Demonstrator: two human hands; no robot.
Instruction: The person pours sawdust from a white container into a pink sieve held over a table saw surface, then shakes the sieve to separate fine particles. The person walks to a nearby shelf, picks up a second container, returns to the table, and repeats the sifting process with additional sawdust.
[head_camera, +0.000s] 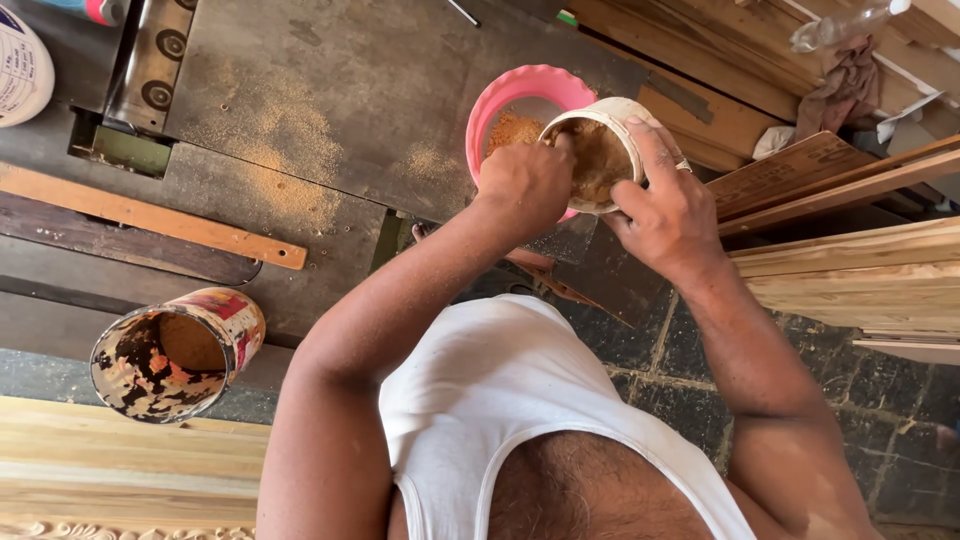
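Head view: two hands work sawdust in a tilted pot over a pink bowl.

The right hand (668, 205) wraps the white pot (610, 150) from outside, its grip pressed around the wall, and tips the mouth toward the person so that the left hand (525, 185) can reach in. The pot hangs just above the bowl (500, 100), so loose sawdust probably falls there and not on the worktop (400, 80). The left fingertips are hidden in the sawdust; I cannot tell if they pinch anything. The bowl's far side is covered by the pot.

Both hands hold a sawdust-filled white tub (600, 150) over a pink bowl (510, 100).
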